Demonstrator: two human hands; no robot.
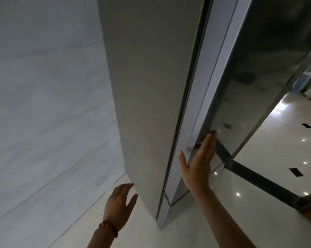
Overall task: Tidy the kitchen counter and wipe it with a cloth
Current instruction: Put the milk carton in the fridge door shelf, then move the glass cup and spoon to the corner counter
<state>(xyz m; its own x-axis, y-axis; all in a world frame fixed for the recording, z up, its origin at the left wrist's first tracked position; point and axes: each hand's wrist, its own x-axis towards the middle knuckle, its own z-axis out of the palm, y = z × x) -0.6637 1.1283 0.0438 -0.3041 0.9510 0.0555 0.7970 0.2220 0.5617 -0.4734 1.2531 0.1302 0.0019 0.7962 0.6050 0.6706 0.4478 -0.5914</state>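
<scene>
Head view shows our right hand (197,163) flat, fingers straight, against the glossy dark door (258,68) of a tall grey cabinet (147,86), probably pushing it along its frame. Our left hand (120,206) hangs free near the cabinet's corner, fingers loosely spread, holding nothing, likely for balance. Neither counter nor cloth is in view; only shiny floor (258,185).

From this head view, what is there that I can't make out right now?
- Kitchen counter and cloth: neither shows in the head view, which faces a grey panel and a glossy dark door.
- Right hand: flat on the door's edge; its fingertips merge with their reflection.
- Left hand: seen from the back, so its palm side is hidden.
- Dark object at the lower right: cut off by the frame edge.
</scene>
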